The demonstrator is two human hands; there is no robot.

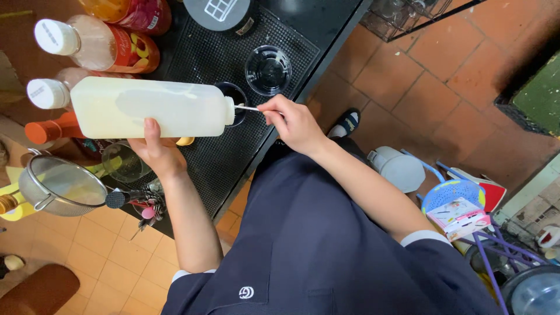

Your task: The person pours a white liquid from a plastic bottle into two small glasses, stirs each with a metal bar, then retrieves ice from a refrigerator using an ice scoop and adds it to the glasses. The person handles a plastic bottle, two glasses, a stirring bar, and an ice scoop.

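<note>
Left hand (156,153) wrapped mid-body round milky-white plastic squeeze bottle (153,108), looks heavy, squishy, maybe slick; right hand (294,123) fingers pinching thin white stick (248,108) at nozzle.

Head camera, looking steeply down from above the person's own chest

The single view faces down and forward over the dark navy apron (326,245) onto the black ribbed rubber counter mat (221,157), close enough that both forearms fill the middle; the counter's edge runs diagonally, with terracotta tiled floor (443,64) showing beyond it.
</note>
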